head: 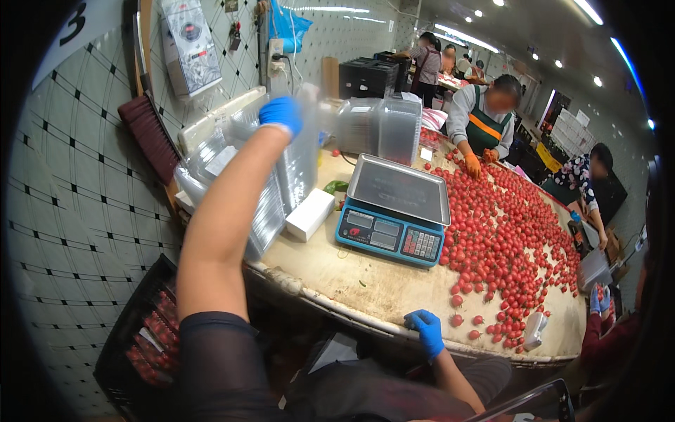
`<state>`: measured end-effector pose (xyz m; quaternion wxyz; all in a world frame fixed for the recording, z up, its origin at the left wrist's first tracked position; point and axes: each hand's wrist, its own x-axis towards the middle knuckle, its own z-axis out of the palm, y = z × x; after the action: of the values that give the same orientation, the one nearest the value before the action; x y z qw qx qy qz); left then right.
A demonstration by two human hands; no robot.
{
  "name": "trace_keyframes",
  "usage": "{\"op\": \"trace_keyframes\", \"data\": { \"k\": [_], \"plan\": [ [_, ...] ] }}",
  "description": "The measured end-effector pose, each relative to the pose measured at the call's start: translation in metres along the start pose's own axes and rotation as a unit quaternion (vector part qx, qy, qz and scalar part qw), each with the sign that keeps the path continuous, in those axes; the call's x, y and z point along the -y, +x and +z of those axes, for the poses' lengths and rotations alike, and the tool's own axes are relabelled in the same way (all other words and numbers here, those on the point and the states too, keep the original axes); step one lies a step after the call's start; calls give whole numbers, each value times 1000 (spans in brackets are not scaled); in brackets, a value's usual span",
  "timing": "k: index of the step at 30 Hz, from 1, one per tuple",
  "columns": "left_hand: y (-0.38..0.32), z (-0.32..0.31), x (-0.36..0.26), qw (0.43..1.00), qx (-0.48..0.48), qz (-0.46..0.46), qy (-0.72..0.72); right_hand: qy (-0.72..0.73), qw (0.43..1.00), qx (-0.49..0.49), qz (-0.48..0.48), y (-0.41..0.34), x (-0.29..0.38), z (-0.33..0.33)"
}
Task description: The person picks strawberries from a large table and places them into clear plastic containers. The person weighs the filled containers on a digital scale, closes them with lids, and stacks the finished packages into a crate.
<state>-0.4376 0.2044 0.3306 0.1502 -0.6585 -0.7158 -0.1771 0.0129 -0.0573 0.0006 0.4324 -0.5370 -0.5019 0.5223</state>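
My left hand (282, 114), in a blue glove, reaches far out over nested clear plastic containers (300, 163) at the table's left end. A motion-blurred clear plastic container (312, 108) is in its grip; the fingertips are hidden. My right hand (425, 331), also blue-gloved, rests on the table's near edge with its fingers curled and nothing visible in them. Between the hands stands a blue digital scale (390, 232) with a bare steel pan (399, 187). Many loose red cherry tomatoes (501, 248) cover the table (337, 279) right of the scale.
A white box (311, 213) lies left of the scale. More stacked containers (399, 129) stand behind it. Across the table, a person in orange gloves (473, 164) handles tomatoes; another person's blue-gloved hands (600, 299) are at the right. A black crate (118, 343) holding packed tomatoes sits low left.
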Motion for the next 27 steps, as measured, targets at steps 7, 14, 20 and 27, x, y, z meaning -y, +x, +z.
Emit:
{"op": "trace_keyframes", "data": {
  "k": [7,14,20,27],
  "plan": [
    [28,64,-22,971,-96,-141,-169,-53,998,-9,22,2,5,8],
    [21,50,-14,951,-161,-128,-230,-7,998,18,54,5,9,5],
    [17,53,-5,977,-192,-75,-57,13,999,24,45,4,12,0],
    [13,29,-2,899,-391,133,146,41,996,75,16,3,7,-7]
  ]
}}
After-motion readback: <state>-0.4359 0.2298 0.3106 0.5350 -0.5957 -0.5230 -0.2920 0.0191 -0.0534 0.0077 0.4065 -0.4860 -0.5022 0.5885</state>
